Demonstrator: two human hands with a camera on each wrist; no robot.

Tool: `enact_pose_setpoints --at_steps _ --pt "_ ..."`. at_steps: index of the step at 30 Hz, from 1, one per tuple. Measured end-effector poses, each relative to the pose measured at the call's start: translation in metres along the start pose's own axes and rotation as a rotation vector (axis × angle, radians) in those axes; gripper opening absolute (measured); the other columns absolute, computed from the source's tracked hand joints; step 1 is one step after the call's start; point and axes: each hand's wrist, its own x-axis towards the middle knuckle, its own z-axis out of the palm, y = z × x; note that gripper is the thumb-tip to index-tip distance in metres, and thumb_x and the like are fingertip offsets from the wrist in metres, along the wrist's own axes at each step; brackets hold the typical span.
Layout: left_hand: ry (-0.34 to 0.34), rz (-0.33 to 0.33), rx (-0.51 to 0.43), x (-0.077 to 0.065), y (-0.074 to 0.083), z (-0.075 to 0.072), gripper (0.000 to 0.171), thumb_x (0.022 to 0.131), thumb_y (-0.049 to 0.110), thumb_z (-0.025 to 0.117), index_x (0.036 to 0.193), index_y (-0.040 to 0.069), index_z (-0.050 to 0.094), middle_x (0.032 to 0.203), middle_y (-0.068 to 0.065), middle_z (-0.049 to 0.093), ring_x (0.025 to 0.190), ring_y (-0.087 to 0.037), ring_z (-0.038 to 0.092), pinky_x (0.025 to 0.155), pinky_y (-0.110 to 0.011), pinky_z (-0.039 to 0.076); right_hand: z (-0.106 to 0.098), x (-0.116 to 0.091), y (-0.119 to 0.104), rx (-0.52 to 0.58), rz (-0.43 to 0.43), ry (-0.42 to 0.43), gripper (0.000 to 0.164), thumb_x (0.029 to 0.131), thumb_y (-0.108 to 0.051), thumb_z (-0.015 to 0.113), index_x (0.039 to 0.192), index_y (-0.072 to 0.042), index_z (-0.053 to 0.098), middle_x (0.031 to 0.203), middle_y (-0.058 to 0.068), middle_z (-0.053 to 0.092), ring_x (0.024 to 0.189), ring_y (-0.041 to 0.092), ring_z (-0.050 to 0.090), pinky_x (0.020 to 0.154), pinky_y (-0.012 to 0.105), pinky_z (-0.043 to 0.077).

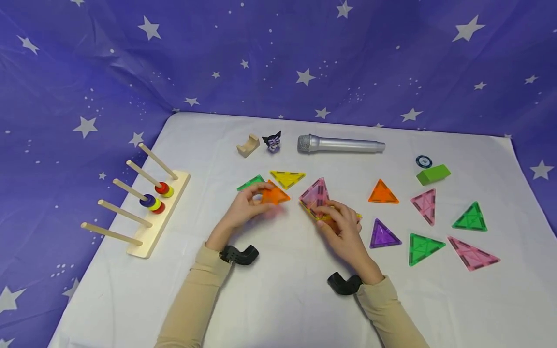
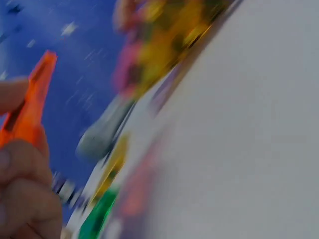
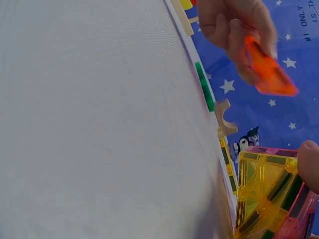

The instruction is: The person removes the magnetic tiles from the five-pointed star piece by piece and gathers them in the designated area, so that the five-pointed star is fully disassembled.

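The left hand (image 1: 243, 207) pinches a translucent orange triangular plastic tile (image 1: 275, 194) in its fingers, raised above the white worktop (image 1: 283, 309); the right hand (image 1: 345, 229) grips a pink-and-yellow cluster of translucent plastic tiles (image 1: 314, 195) (dark strips (image 3: 280, 186) line their edges). A pale wooden peg rack (image 1: 157, 226) bears glossy rings (image 1: 153, 204).

Left grip (image 2: 27, 191) pinching orange tile (image 2: 38, 94); green tile (image 2: 97, 216) near yellow tile (image 2: 110, 169); blurred yellow-and-pink piece (image 2: 167, 42) at top.
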Motion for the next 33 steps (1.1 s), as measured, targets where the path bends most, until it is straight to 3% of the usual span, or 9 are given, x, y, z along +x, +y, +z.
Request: enact_pose_setpoints --at_steps 6,12,16,20,23,25,28,30,33 --pt "0.35 -0.134 0.051 -0.009 0.012 -0.048 0.044 0.083 0.001 0.062 0.123 0.0 0.045 0.109 -0.009 0.05 0.043 -0.005 0.034 0.04 -0.018 0.029 0.0 0.0 0.001 -0.016 0.001 -0.001 0.027 0.084 -0.016 0.065 0.11 -0.023 0.063 0.128 0.008 0.044 0.117 0.031 0.03 0.076 0.051 0.017" --pt "0.527 -0.146 0.178 -0.012 -0.01 -0.079 0.048 0.083 0.005 0.063 0.126 0.002 0.042 0.103 -0.014 0.049 0.044 -0.004 0.036 0.04 -0.014 0.033 0.0 -0.001 0.001 -0.025 0.004 -0.001 0.026 0.084 -0.018 0.065 0.11 -0.023 0.063 0.127 0.007 0.045 0.116 0.029 0.029 0.077 0.05 0.017" --pt "0.589 -0.13 0.45 -0.013 -0.015 -0.083 0.055 0.082 0.014 0.067 0.129 0.004 0.039 0.086 -0.015 0.054 0.048 -0.008 0.038 0.043 -0.019 0.034 0.0 -0.001 0.0 -0.022 0.002 -0.005 0.026 0.084 -0.018 0.065 0.11 -0.023 0.063 0.128 0.006 0.044 0.116 0.03 0.029 0.077 0.05 0.017" --pt "0.679 -0.184 0.803 -0.017 -0.011 -0.082 0.062 0.081 0.032 0.069 0.129 0.007 0.04 0.061 -0.008 0.047 0.05 -0.017 0.04 0.045 -0.028 0.032 0.001 0.0 -0.001 -0.018 -0.002 -0.008 0.026 0.084 -0.018 0.065 0.11 -0.023 0.063 0.128 0.008 0.044 0.117 0.031 0.029 0.077 0.05 0.017" --pt "0.711 -0.219 0.966 -0.019 -0.001 -0.076 0.061 0.079 0.04 0.068 0.127 0.01 0.044 0.056 -0.007 0.044 0.048 -0.022 0.042 0.042 -0.032 0.031 0.001 -0.001 -0.001 -0.016 0.0 -0.008 0.026 0.084 -0.018 0.065 0.11 -0.023 0.063 0.128 0.008 0.044 0.117 0.031 0.029 0.077 0.05 0.017" --pt "0.701 -0.172 0.997 -0.018 0.005 -0.068 0.055 0.08 0.038 0.067 0.124 0.01 0.048 0.056 -0.007 0.046 0.047 -0.022 0.042 0.042 -0.032 0.032 0.001 -0.001 -0.001 -0.015 0.003 -0.011 0.026 0.084 -0.018 0.065 0.109 -0.023 0.063 0.128 0.008 0.044 0.117 0.031 0.029 0.077 0.05 0.017" --pt "0.566 -0.029 0.863 -0.011 0.012 -0.046 0.044 0.083 0.027 0.067 0.12 0.007 0.052 0.065 -0.009 0.058 0.046 -0.022 0.048 0.042 -0.03 0.036 0.001 -0.003 -0.001 -0.012 0.012 -0.012 0.023 0.084 -0.018 0.065 0.107 -0.023 0.064 0.127 0.008 0.045 0.117 0.031 0.029 0.078 0.051 0.016" --pt "0.384 0.045 0.706 -0.002 0.012 -0.026 0.041 0.084 0.019 0.066 0.121 0.005 0.052 0.078 -0.011 0.063 0.047 -0.025 0.052 0.043 -0.03 0.04 0.001 -0.005 -0.001 -0.011 0.012 -0.007 0.021 0.084 -0.019 0.064 0.105 -0.023 0.065 0.126 0.008 0.046 0.117 0.03 0.029 0.078 0.052 0.016" --pt "0.079 0.05 0.481 0.013 0.007 0.005 0.044 0.085 0.014 0.065 0.124 0.003 0.049 0.1 -0.015 0.062 0.049 -0.031 0.053 0.044 -0.031 0.043 0.002 -0.006 -0.002 -0.004 0.008 0.005 0.018 0.085 -0.02 0.064 0.102 -0.024 0.066 0.124 0.006 0.048 0.117 0.029 0.029 0.079 0.053 0.016"
